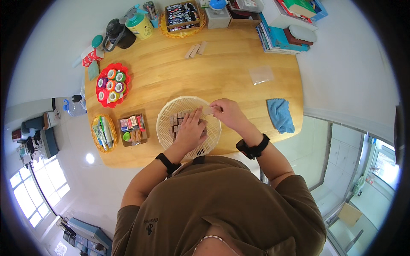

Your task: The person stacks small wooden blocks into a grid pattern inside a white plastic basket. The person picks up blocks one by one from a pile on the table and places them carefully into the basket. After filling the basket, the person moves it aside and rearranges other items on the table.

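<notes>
A cream plastic lattice basket [161,140] sits at the near edge of the table, right before me. Inside it, small brown wooden cubes with dark marks [175,122] are packed in rows. My left hand [191,132] rests palm down over these cubes, thumb apart from the fingers, and covers part of them. Above the basket's right rim, my right hand [228,112] pinches a thin, pale strip [209,110] between thumb and fingers. The strip's left end points toward my left fingertips; whether they touch it I cannot tell.
Three wooden strips [196,50] lie toward the back of the wooden table [230,89]. At right are a clear plastic bag [261,75] and a blue cloth [280,116]. At left stand a red tray [126,71] of round tubs, a pen basket [113,128] and a small box [146,139].
</notes>
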Available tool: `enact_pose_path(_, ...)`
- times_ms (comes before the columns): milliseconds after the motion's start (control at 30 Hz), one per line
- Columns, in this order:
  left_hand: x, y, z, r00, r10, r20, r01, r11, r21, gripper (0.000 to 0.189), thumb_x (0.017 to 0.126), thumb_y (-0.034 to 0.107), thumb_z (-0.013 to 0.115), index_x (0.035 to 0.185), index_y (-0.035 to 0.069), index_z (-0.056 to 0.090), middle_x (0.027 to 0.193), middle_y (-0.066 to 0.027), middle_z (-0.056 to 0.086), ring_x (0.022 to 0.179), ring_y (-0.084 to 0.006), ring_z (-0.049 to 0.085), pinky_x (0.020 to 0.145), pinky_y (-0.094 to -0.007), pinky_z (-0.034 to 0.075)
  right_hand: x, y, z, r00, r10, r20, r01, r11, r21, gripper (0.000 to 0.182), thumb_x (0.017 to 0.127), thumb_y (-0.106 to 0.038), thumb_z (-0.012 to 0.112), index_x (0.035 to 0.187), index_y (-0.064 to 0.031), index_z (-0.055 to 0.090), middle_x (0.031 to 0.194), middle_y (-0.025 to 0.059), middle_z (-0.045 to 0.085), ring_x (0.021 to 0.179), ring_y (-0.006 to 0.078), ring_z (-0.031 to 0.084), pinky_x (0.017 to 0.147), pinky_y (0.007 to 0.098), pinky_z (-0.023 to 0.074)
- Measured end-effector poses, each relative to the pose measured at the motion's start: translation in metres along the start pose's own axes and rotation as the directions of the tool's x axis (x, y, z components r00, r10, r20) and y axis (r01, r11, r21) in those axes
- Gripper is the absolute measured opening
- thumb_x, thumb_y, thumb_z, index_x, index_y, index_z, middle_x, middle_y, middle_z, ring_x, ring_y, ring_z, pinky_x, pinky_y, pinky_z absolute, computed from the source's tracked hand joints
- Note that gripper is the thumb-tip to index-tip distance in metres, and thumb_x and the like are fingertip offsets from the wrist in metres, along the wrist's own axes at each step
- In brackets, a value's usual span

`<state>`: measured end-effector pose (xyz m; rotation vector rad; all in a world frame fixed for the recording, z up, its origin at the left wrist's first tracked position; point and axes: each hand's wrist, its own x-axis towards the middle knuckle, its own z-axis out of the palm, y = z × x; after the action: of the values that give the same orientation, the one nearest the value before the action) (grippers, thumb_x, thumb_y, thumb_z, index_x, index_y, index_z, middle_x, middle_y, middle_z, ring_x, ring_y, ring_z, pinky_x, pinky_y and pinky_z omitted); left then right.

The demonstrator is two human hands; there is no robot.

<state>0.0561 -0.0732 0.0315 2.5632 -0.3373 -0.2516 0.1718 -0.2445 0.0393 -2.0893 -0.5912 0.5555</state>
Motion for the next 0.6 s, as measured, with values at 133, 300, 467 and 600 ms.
enact_pose_path(133,-0.001,-0.001,0.0,1.0,-0.003,0.0,0.003,0.999,0.038,0.044,0.072,0.026,0.074,0.108,0.005,0.061,0.147,-0.0229,0.029,0.134,-0.0375,0.033,0.108,-0.0524,0.03,-0.002,-0.007,0.021,0.999,-0.049,-0.001,0.048,0.984,-0.169,0.019,0.078,-0.013,0.057,0.087,0.0013,0.065,0.078,0.0239,0.062,0.075,0.0412,0.06,0.069,0.0458,0.049)
enact_pose_path(300,0.001,-0.002,0.0,1.0,0.004,0.001,-0.004,0.999,0.052,0.05,0.072,0.026,0.073,0.115,0.005,0.059,0.147,-0.0226,0.029,0.135,-0.0375,0.031,0.108,-0.0531,0.029,0.009,-0.002,0.038,0.988,0.006,0.152,0.029,0.973,-0.227,0.018,0.079,-0.016,0.055,0.08,0.0009,0.062,0.078,0.0243,0.061,0.076,0.041,0.06,0.067,0.0472,0.0472)
enact_pose_path(467,0.001,-0.006,0.002,1.0,-0.007,0.006,0.006,0.999,0.037,0.057,0.071,0.027,0.074,0.12,0.006,0.056,0.146,-0.0246,0.029,0.135,-0.0399,0.03,0.109,-0.053,0.027,0.015,0.007,0.048,0.962,0.118,0.245,-0.079,0.984,-0.16,0.021,0.08,-0.014,0.054,0.091,0.0011,0.062,0.086,0.0242,0.064,0.081,0.0408,0.061,0.07,0.0457,0.0483)
enact_pose_path(600,0.002,-0.006,0.0,1.0,0.016,-0.008,-0.016,1.0,0.023,0.058,0.07,0.027,0.075,0.12,0.005,0.056,0.144,-0.025,0.032,0.134,-0.0401,0.031,0.109,-0.0533,0.027,0.021,0.006,0.047,0.921,0.2,0.336,-0.163,0.977,-0.134,0.025,0.079,-0.012,0.052,0.095,0.0033,0.063,0.091,0.0262,0.065,0.087,0.0412,0.062,0.075,0.0455,0.0499)
